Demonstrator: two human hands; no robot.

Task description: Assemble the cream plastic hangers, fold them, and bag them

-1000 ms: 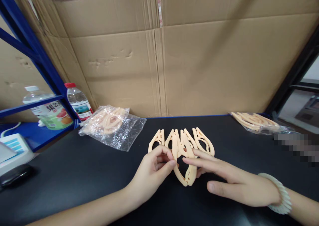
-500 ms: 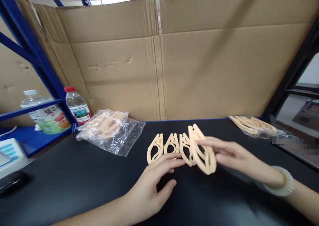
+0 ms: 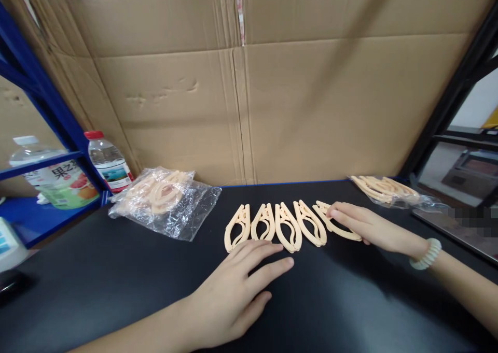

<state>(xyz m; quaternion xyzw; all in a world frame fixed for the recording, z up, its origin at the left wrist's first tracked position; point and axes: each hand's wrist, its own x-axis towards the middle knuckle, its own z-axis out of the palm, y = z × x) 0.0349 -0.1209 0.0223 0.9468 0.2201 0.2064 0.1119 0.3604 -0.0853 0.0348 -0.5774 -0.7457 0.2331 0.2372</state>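
Several peach plastic clips (image 3: 287,226) lie side by side in a row on the black table (image 3: 116,280). My right hand (image 3: 361,226) rests flat with its fingers on the rightmost clip (image 3: 334,224) of the row. My left hand (image 3: 237,288) lies palm down on the table just in front of the row, fingers spread, holding nothing; its fingertips are close to the left clips.
A clear plastic bag (image 3: 165,200) with more peach clips lies at the back left. Another bag of clips (image 3: 389,191) lies at the back right. Two water bottles (image 3: 107,161) stand by the blue shelf frame (image 3: 42,104). A cardboard wall (image 3: 249,94) closes the back.
My right hand carried a clip from the middle to the right end of the row and laid it down. My left hand let go and flattened on the table.
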